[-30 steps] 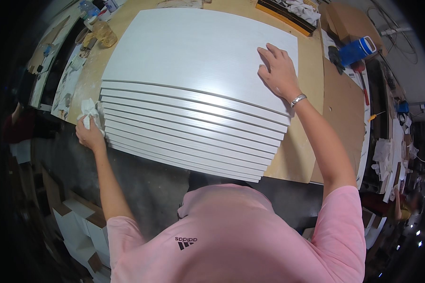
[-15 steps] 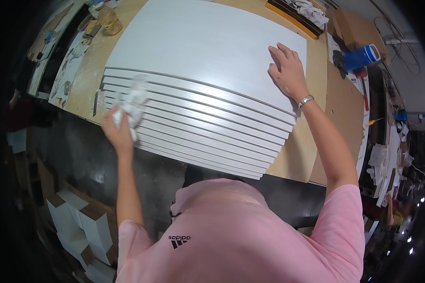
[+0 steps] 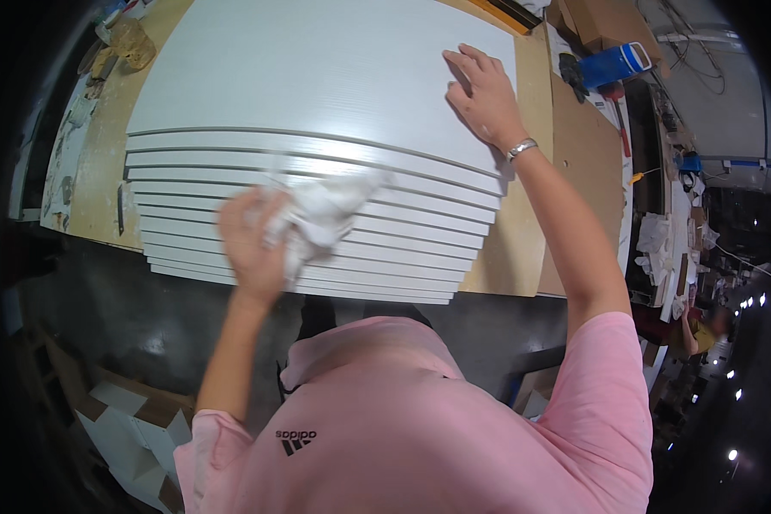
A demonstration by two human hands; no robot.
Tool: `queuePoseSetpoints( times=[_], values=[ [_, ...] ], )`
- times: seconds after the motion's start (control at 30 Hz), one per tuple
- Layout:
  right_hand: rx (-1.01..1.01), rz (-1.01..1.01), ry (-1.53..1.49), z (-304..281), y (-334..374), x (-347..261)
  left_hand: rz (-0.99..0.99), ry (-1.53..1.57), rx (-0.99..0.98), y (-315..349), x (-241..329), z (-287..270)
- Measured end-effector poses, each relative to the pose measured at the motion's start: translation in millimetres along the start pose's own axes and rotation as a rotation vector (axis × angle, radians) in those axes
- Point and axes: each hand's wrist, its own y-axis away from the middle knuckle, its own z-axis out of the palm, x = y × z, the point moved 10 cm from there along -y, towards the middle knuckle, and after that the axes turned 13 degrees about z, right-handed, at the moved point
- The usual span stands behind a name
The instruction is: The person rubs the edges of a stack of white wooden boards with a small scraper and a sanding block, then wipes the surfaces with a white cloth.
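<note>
A stack of white panels (image 3: 317,86) lies on the workbench, staggered so that their near edges form steps toward me. My left hand (image 3: 255,236) grips a crumpled white cloth (image 3: 330,210) over the stepped edges, left of the middle; both are smeared by motion. My right hand (image 3: 486,98) rests on the top panel near its right edge. Its fingers are somewhat bent and apart, with nothing in them. A metal bracelet circles the right wrist.
A blue bottle (image 3: 612,64) stands at the back right near a black glove (image 3: 571,75). A cardboard box (image 3: 604,21) sits behind it. At the back left is a yellowish plastic jar (image 3: 133,44). White box-like pieces (image 3: 137,428) stand on the floor at lower left.
My left hand has swept the cloth rightward across the stepped edges, from the left end toward the middle. My right hand stays on the top panel. The whole view has shifted slightly.
</note>
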Motion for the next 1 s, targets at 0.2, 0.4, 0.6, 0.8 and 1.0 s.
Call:
queuePoseSetpoints(
  times=[0.2,0.4,0.6,0.8,1.0],
  values=[
    [0.068,-0.067,-0.036,5,-3,-12,0.099,-0.111,-0.003,0,74,51],
    [0.102,-0.122,-0.048,7,1,-15,0.136,0.380,-0.156,25,229,145],
    [0.015,-0.051,0.016,10,1,-1,-0.154,0.367,-0.047,25,181,98],
    [0.090,-0.115,-0.026,13,-2,-14,0.018,-0.028,-0.053,25,193,135],
    [0.095,-0.091,-0.008,7,-6,-8,-0.041,0.331,-0.081,29,251,128]
  ],
)
